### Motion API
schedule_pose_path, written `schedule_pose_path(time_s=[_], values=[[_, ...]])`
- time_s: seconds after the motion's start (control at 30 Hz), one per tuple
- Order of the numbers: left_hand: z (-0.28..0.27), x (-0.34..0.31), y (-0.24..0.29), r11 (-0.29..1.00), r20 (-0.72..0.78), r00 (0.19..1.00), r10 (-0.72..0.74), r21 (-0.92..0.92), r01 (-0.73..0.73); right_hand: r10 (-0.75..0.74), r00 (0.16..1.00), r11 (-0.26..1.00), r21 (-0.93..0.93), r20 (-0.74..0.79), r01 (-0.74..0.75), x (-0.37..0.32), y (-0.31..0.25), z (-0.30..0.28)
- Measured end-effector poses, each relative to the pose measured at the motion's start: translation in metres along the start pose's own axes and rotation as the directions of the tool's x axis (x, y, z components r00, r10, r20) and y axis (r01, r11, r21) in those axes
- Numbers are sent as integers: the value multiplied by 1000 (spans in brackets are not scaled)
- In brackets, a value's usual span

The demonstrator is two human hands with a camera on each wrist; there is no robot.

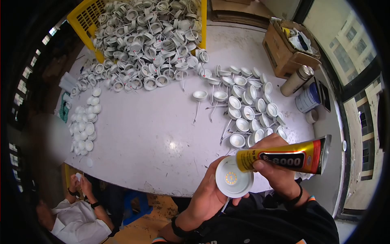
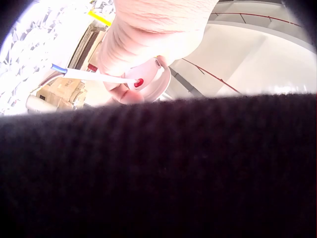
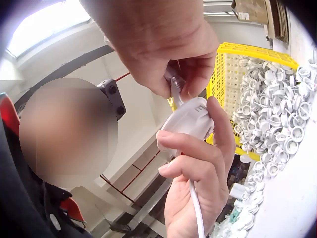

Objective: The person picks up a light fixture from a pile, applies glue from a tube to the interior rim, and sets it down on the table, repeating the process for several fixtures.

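Observation:
My left hand (image 1: pixel 205 203) holds a small white round LED downlight (image 1: pixel 231 179), its face with a ring of yellow LED chips turned up. In the right wrist view the fingers grip the downlight's edge, and its white cable (image 3: pixel 196 208) hangs down past the palm. My right hand (image 1: pixel 280 177) grips a yellow, black and red glue tube (image 1: pixel 286 158) marked 8000, tilted with its nozzle end over the downlight's rim. The pale nozzle (image 3: pixel 177 89) comes right to the rim in the right wrist view. A dark sleeve covers most of the left wrist view.
A yellow crate (image 1: pixel 204 24) spills many white downlights (image 1: pixel 150 53) across the table's back. More downlights (image 1: pixel 248 95) lie at right, white domed covers (image 1: pixel 84 128) at left. A cardboard box (image 1: pixel 280 53), flask (image 1: pixel 296 80) and can (image 1: pixel 307 99) line the right edge. Another person (image 1: pixel 81 215) sits at lower left.

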State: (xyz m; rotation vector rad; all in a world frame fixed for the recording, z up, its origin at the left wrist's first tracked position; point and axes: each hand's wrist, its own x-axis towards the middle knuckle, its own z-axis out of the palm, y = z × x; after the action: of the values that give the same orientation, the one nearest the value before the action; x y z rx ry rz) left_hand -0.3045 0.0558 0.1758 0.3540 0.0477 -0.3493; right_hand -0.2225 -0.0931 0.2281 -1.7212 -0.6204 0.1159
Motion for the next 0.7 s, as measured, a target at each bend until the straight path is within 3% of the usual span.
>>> schedule_pose_path(time_s=[0.17,0.23,0.3,0.37,0.4,0.57,0.63,0.67,0.7], values=[[-2,0,0,1000,10,1000,2,-23,-1,57,994,996,-74,91,-50,3,-14,1],[-2,-1,1,1000,-4,1000,4,-30,-4,-16,991,992,-118,134,32,5,-15,2],[-1,-2,3,1000,-14,1000,-4,-29,3,28,987,998,-67,159,-17,10,-17,-1],[-2,-3,5,1000,-25,1000,-1,-12,1,-27,973,923,-369,228,112,18,-32,-2],[-2,-4,7,1000,-37,999,3,4,-3,-80,988,908,-399,135,128,15,-33,1],[1,-7,7,996,-84,993,78,60,-73,-126,990,912,-385,59,139,11,-36,-3],[0,-8,7,991,-82,992,100,95,-92,100,956,776,-623,276,99,11,-43,-9],[-2,-8,6,992,-96,991,97,93,-88,-34,972,828,-538,232,158,7,-42,-12],[-3,-8,6,992,-110,989,96,91,-86,-37,974,829,-538,221,154,4,-39,-16]])
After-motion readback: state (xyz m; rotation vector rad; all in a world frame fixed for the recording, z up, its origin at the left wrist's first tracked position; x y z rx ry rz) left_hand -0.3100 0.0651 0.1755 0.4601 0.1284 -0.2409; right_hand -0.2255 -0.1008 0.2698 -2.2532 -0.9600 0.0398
